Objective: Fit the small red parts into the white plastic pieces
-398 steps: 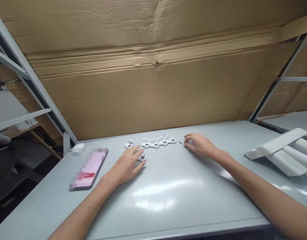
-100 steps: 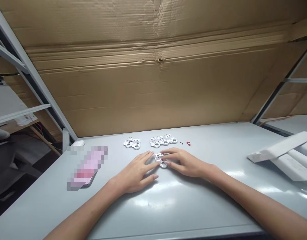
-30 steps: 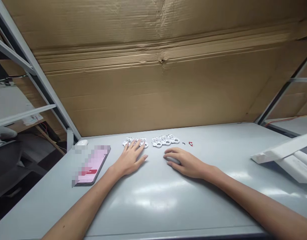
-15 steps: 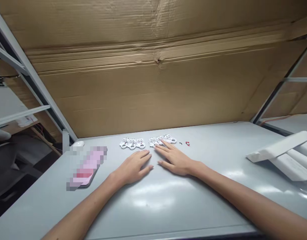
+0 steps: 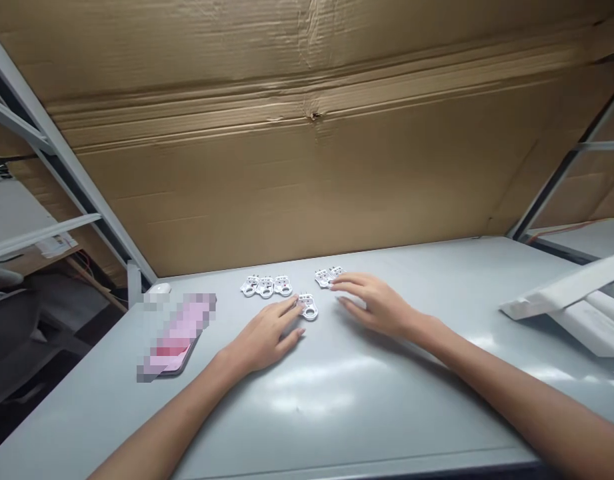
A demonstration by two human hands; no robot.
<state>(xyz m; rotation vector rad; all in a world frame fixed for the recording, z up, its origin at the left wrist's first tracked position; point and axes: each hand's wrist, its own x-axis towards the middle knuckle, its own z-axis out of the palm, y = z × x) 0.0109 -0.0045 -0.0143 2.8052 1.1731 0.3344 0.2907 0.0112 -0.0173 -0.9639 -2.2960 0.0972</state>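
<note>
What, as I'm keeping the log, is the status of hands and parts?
Left hand open, at near part. Right hand open, partly covering right pair. Left trio in a row. Phone left of both hands, not between them.

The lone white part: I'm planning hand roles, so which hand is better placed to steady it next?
Likely the left hand: its fingertips are at the lone white part, while the right hand is apart from it.
</note>
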